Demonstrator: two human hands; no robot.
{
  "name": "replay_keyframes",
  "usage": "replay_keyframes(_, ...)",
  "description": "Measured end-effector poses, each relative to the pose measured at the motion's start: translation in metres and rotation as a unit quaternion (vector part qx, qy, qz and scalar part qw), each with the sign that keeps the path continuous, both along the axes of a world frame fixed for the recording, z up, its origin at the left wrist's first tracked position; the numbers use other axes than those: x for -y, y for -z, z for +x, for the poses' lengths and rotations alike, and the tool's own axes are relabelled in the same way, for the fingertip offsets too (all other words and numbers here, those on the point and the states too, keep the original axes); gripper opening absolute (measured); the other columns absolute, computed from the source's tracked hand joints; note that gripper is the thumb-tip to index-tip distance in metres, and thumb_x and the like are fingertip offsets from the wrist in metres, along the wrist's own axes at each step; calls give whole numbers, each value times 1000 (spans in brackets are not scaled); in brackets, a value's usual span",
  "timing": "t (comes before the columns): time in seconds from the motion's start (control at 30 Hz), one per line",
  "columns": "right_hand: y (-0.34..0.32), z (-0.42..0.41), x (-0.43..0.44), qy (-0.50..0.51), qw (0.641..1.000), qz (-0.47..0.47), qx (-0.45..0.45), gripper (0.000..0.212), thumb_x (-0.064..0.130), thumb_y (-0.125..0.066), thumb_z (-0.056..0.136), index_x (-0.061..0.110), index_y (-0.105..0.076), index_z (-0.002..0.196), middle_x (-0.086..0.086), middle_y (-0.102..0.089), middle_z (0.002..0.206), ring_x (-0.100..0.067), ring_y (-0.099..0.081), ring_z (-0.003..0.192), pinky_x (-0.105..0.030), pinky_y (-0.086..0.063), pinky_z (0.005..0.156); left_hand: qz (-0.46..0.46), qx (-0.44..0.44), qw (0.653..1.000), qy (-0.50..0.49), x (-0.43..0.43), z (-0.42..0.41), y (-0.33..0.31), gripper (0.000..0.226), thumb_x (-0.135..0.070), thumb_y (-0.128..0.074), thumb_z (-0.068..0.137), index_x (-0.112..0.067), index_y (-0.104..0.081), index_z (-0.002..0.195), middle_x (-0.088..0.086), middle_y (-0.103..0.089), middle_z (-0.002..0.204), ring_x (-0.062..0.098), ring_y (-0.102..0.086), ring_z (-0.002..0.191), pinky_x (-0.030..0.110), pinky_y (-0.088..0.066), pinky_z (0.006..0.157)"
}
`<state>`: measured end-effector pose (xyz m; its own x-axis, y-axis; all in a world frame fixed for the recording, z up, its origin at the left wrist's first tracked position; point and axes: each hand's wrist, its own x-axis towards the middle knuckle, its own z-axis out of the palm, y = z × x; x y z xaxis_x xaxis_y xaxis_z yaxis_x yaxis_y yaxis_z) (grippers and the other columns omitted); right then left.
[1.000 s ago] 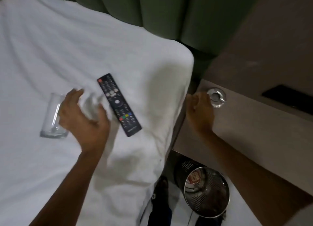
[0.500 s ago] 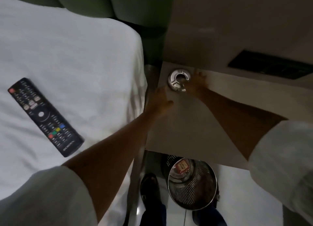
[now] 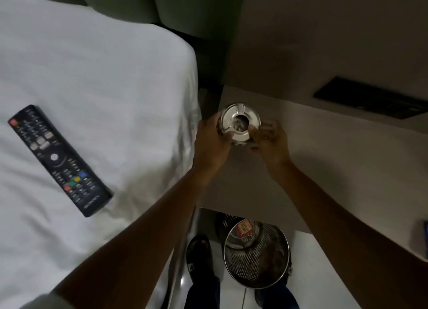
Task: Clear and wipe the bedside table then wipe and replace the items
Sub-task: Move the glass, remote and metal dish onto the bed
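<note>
A round shiny metal ashtray (image 3: 239,123) with some ash in its middle is at the near left corner of the beige bedside table (image 3: 335,160). My left hand (image 3: 212,144) grips its left side. From the right, my right hand (image 3: 269,141) holds its other rim. Whether the ashtray touches the tabletop or is just above it, I cannot tell. A black remote control (image 3: 59,159) lies flat on the white bed (image 3: 97,88) to the left.
A perforated metal waste bin (image 3: 257,255) with a red packet inside stands on the floor below the table's front edge. My shoe (image 3: 199,255) is beside it. A dark panel (image 3: 370,100) sits on the wall behind the table. Green padded headboard at top.
My left hand left the glass on the bed and came over to the table. Both hands have now closed on the ashtray. The view swung right, and the glass is out of frame.
</note>
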<state>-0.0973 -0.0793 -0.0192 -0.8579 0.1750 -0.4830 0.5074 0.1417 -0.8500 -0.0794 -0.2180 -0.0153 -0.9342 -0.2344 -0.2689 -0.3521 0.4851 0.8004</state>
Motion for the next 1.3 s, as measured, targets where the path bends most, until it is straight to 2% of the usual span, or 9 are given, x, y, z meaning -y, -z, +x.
replay_keyframes(0.13,-66,3,48,9,991,-113,-72,27,7,-61,90,10,-59,117,-15,-68,106,-22,-69,87,-25,-58,61,-87,-109,988,-68,39,17,-66,46,-30,-68,88,-22,-56,131,4,-62,120,10,-60,99,9,-48,78)
replay_keyframes(0.27,-109,17,131,-88,987,-103,-85,37,0,-61,85,8,-56,121,-24,-65,109,-39,-65,98,-53,-55,85,-167,-153,966,-124,108,46,-110,50,-25,-65,88,-9,-55,134,16,-60,117,27,-60,107,39,-52,91)
replay_keyframes(0.5,-122,33,213,-195,977,-82,15,34,9,-59,80,12,-61,114,-10,-67,114,-27,-62,106,-42,-52,93,-299,60,947,-102,195,59,-110,43,-38,-42,101,-7,-56,127,22,-52,137,40,-38,132,50,-32,109)
replay_keyframes(0.63,-102,41,181,-170,981,-87,29,49,10,-59,83,15,-50,132,-13,-58,131,-29,-58,115,-47,-48,100,-349,-7,929,-125,182,68,-113,52,-47,-35,103,-15,-48,142,11,-44,150,36,-32,138,53,-26,110)
replay_keyframes(0.8,-55,83,76,-80,996,-15,24,38,4,-53,82,16,-60,117,-14,-68,110,-34,-65,98,-52,-52,90,-347,-173,921,-42,87,108,-103,37,-40,-40,100,-24,-56,129,5,-58,133,29,-47,120,43,-34,98)
replay_keyframes(0.87,-35,110,21,-43,998,23,32,33,4,-54,85,15,-61,115,-13,-69,104,-31,-64,89,-50,-52,89,-321,-175,930,27,31,125,-81,32,-37,-41,99,-27,-55,127,2,-58,131,26,-49,118,41,-36,96)
replay_keyframes(1.0,7,169,-118,-38,982,187,6,28,9,-52,91,8,-61,118,-16,-65,120,-33,-59,109,-42,-45,98,-328,-117,914,210,-100,146,-17,34,-37,-45,98,-22,-61,124,5,-62,133,26,-57,120,45,-44,97)
replay_keyframes(1.13,30,210,-270,-17,935,351,40,45,27,-44,98,11,-40,140,-15,-45,144,-33,-38,132,-45,-31,109,-360,-39,865,347,-199,137,52,49,-45,-41,98,-22,-54,139,9,-47,152,30,-47,137,49,-35,109)
replay_keyframes(1.3,51,219,-462,-70,817,572,37,59,46,-41,95,16,-34,145,-12,-29,156,-30,-21,145,-52,-18,113,-415,-33,835,360,-253,107,127,67,-54,-27,99,-14,-32,152,25,-27,160,42,-26,147,61,-19,118)
